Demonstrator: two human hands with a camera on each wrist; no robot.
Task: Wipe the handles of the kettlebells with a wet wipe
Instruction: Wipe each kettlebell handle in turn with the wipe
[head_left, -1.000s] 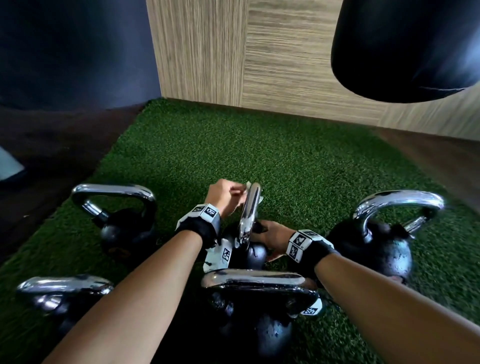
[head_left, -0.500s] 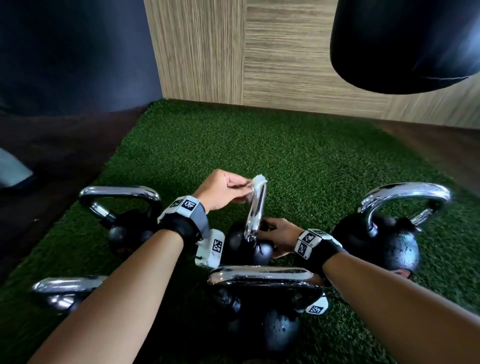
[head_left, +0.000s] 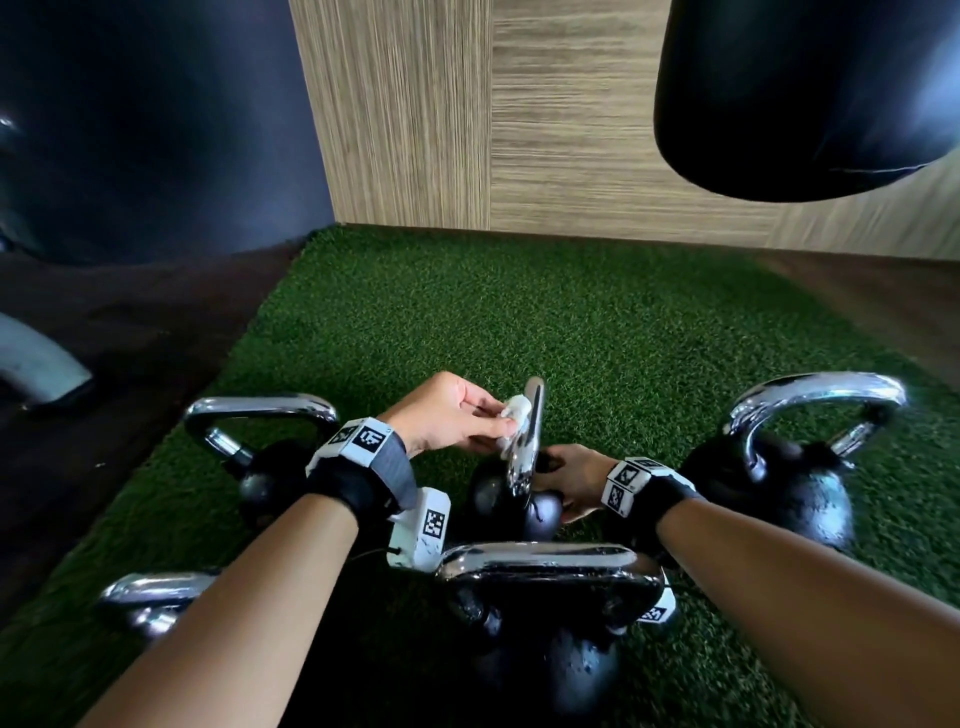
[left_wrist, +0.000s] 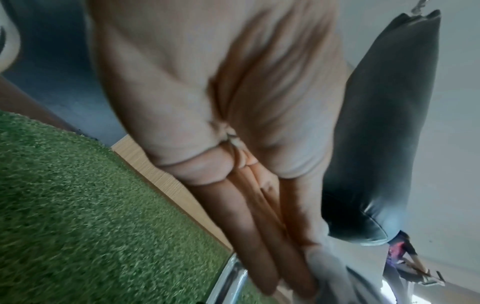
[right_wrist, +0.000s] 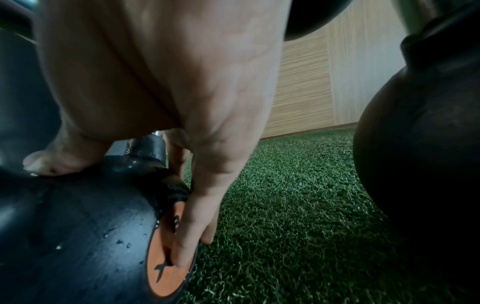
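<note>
The left hand (head_left: 449, 413) is bent in at the wrist and pinches a small white wipe (head_left: 516, 415) between thumb and fingers. It presses the wipe on the left side of the shiny handle (head_left: 529, 441) of the middle kettlebell (head_left: 511, 506), near the top. The fingers (left_wrist: 262, 242) lie straight and close together along the wipe.

The right hand (head_left: 569, 480) sits low on the right side of the same kettlebell. Its thumb (right_wrist: 55, 160) rests on top of the black ball, and its fingers (right_wrist: 192, 232) reach down over an orange round mark (right_wrist: 162, 273) on the side, holding the ball.

Four more kettlebells stand on the green grass mat (head_left: 597, 332) around it. A big black punching bag (head_left: 800, 93) hangs at the top right.
</note>
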